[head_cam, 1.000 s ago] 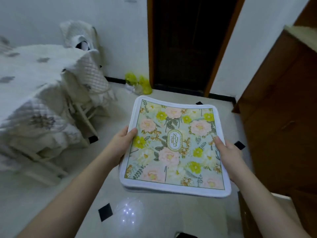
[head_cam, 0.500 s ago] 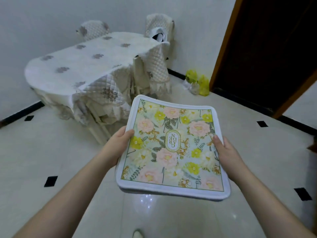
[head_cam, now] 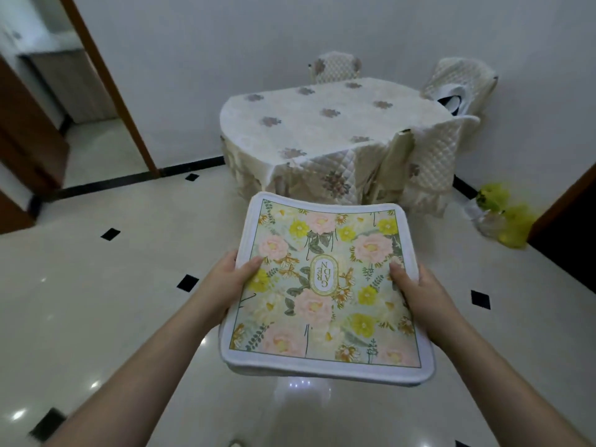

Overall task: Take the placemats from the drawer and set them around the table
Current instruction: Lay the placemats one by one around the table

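Observation:
I hold a stack of floral placemats flat in front of me, white-edged with pink and yellow flowers. My left hand grips its left edge, thumb on top. My right hand grips its right edge the same way. The table stands ahead against the far wall, draped in a cream cloth with grey flower prints. Its top is bare of mats. The drawer is out of view.
Quilted-cover chairs stand around the table: one behind, two on the right. Yellow plastic bags lie on the floor by a dark door at right. A doorway opens at left. The tiled floor is glossy.
My view has swung left, so the table has shifted from the left side to straight ahead. The dark door and wooden cabinet have slid out to the right. Both hands keep the same hold.

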`<state>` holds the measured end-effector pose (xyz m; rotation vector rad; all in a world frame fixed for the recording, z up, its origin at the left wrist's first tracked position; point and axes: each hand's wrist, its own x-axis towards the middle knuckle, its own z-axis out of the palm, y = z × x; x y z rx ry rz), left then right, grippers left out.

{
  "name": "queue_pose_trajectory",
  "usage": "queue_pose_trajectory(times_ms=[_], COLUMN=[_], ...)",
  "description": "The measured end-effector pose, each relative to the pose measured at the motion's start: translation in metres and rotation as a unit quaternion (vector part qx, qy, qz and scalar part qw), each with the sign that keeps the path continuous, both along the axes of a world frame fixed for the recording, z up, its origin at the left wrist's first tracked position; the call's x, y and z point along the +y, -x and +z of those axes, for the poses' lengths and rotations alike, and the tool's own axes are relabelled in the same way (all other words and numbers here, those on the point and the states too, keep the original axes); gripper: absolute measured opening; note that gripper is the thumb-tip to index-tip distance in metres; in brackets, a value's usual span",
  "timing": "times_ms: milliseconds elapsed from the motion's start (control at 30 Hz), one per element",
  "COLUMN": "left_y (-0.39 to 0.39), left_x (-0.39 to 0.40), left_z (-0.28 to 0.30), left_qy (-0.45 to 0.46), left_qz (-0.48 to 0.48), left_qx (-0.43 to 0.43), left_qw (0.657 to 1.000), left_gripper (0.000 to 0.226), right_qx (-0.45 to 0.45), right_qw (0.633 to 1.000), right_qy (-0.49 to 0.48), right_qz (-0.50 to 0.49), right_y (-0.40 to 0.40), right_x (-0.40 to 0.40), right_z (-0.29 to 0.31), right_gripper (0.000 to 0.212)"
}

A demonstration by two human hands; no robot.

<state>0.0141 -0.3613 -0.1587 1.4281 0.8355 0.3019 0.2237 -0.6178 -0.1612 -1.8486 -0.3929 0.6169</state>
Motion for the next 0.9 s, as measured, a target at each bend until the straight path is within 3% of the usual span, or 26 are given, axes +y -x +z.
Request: queue_pose_trajectory(times_ms=[500, 900], left_y=[0.146, 0.106], left_x=[0.22, 0.326], left_z=[-0.002, -0.034], left_qy=[0.023, 0.014], left_qz=[0.18, 0.237], left_qx=[-0.023, 0.005], left_qw=[0.983, 0.971], left_gripper=[0.027, 0.018], right_qx=[0.002, -0.008], right_qw=[0.989, 0.981], right_qy=[-0.009, 0.014], right_qz=[0.148, 0.194], right_y=[0.084, 0.03], right_x=[0.291, 0.422], right_z=[0.006, -0.019], right_gripper=[0.025, 0.029])
